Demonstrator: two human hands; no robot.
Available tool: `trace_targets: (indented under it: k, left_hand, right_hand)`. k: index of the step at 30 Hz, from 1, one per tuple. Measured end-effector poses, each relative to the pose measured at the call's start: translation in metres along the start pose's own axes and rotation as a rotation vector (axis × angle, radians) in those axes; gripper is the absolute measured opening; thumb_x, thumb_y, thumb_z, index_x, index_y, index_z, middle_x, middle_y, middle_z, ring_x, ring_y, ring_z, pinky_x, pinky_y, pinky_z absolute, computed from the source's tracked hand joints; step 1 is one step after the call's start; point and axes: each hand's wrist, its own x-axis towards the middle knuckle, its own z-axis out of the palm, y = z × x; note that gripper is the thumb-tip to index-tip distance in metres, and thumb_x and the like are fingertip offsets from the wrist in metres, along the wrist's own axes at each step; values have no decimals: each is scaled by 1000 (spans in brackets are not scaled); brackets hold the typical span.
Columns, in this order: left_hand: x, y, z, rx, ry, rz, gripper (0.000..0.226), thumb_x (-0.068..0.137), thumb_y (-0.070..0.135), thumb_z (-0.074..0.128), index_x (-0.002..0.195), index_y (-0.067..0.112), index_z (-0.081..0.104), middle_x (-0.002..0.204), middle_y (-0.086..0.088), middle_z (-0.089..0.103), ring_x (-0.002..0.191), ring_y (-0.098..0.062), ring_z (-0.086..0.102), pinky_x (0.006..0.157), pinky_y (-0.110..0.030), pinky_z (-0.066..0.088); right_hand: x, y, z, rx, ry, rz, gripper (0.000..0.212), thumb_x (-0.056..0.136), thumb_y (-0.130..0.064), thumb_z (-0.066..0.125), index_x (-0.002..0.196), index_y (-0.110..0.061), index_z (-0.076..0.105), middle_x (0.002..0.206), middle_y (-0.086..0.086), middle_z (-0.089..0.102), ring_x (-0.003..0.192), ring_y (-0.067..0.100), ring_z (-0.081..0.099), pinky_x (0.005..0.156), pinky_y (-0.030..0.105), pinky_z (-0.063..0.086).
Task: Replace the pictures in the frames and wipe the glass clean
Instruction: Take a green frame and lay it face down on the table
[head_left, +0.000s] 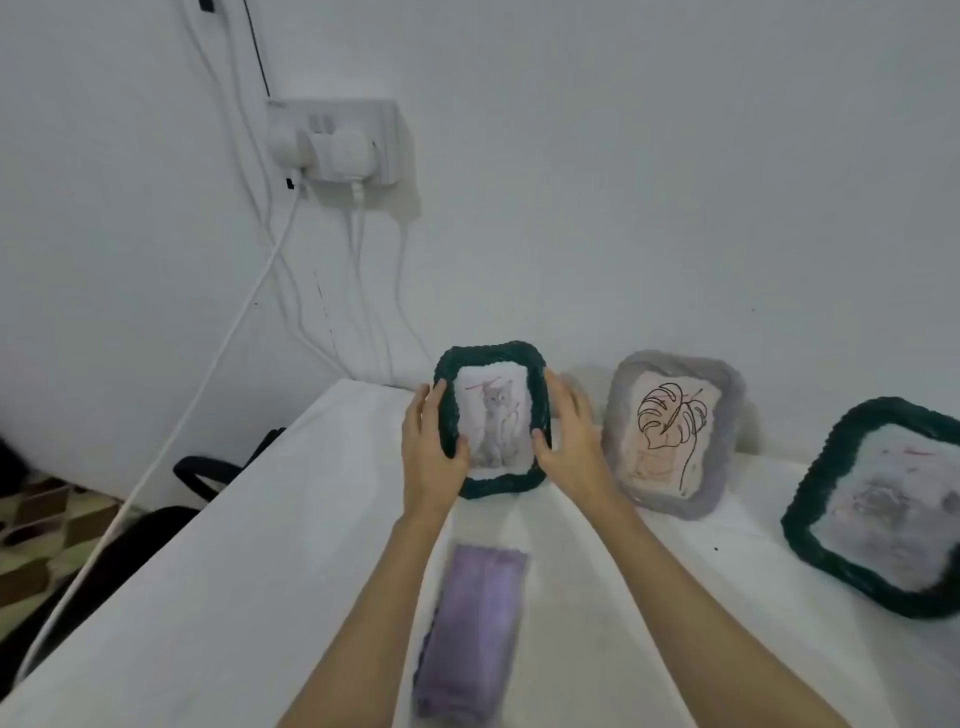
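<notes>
Both hands, left (431, 457) and right (574, 441), grip the cat frame (491, 418). Cloth (470, 631) lies unused; glass on all three frames looks smudged. Task judged barely begun.

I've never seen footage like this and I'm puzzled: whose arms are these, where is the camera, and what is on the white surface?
No machine here: a person wears one wide-angle camera on the head, looking forward and down, so the arms reaching in from the bottom are their own. The left hand and right hand grip the two sides of a dark green frame with a cat picture, which stands near the wall. To its right a grey frame with a leaf drawing leans against the wall, and a second dark green frame sits at the right edge; its picture is too blurred to make out. A folded purple cloth lies on the white table between the forearms. On the wall, a socket holds plugs with white cables.
</notes>
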Motion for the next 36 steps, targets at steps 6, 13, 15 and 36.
trace_targets:
  k: [6,13,15,36]
  left_hand:
    - [-7,-18,-5,-84,-158,-55,85,79,5,66,140,38,18,138,-1,41,121,-20,44,102,-36,43]
    - [-8,-3,-15,-209,-217,-157,91,72,-1,74,141,35,25,122,1,52,93,-4,56,67,-7,49]
    - [-13,6,-21,-250,-231,-162,92,71,-1,75,138,39,28,111,9,53,91,-3,56,67,-8,49]
    - [-110,117,21,-275,-594,226,83,74,3,74,127,51,32,106,21,58,90,7,58,77,-9,49]
  right_hand:
    - [-8,19,11,33,-160,147,90,83,0,55,144,-41,4,137,7,40,118,17,45,99,27,38]
    - [-8,14,0,86,-184,180,92,81,10,55,146,-36,8,131,3,49,101,8,53,85,17,48]
    - [-13,8,-11,96,-175,195,93,81,9,57,145,-40,9,123,4,52,78,-1,51,72,9,46]
    - [-91,-81,-185,-276,95,409,30,77,-53,62,86,-25,62,56,-12,49,51,5,45,50,24,34]
